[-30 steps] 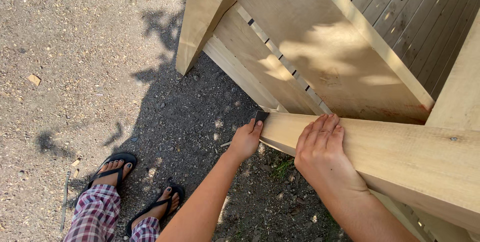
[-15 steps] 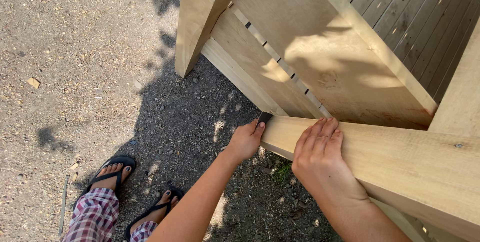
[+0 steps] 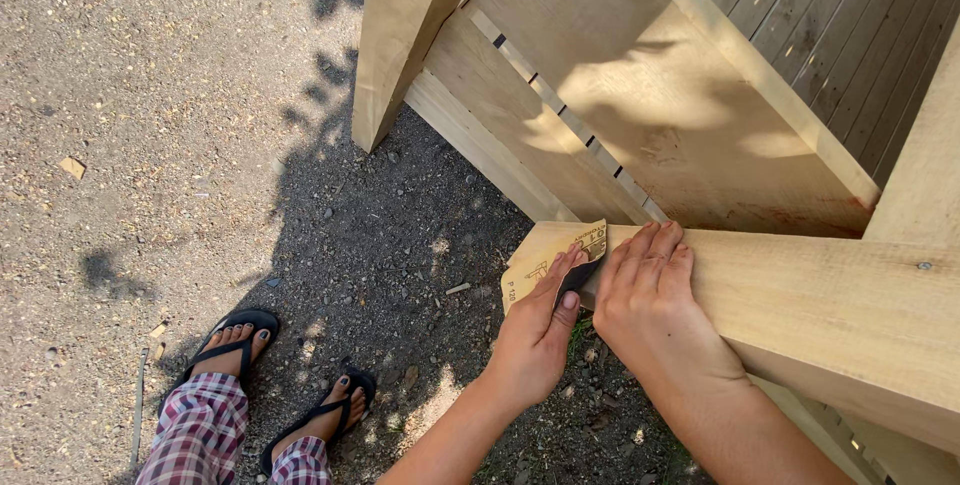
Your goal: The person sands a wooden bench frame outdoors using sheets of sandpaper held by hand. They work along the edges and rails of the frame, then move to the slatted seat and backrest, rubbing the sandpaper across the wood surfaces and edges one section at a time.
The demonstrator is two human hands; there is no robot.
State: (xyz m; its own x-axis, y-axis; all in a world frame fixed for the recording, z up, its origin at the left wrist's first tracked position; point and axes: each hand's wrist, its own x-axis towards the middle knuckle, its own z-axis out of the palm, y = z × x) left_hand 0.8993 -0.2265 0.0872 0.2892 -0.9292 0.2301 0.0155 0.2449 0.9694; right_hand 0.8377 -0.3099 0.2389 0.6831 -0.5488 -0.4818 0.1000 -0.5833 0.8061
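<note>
Left hand [image 3: 535, 340], lower centre of frame, fingers clenched on sandpaper [image 3: 556, 255], pressing it over end of plank [image 3: 800, 305]. Sandpaper's tan backing faces camera; dark grit side shows only as sliver under thumb. Right hand [image 3: 655, 310] lies flat on plank just right of sandpaper, fingers released, grasping nothing. Plank runs off right edge, far end cut off. Both forearms cut by bottom edge. Wooden frame [image 3: 640, 95] in upper right, partly shaded, extent unclear. Sandalled feet [image 3: 290, 385] on gravel [image 3: 150, 95], lower left.
</note>
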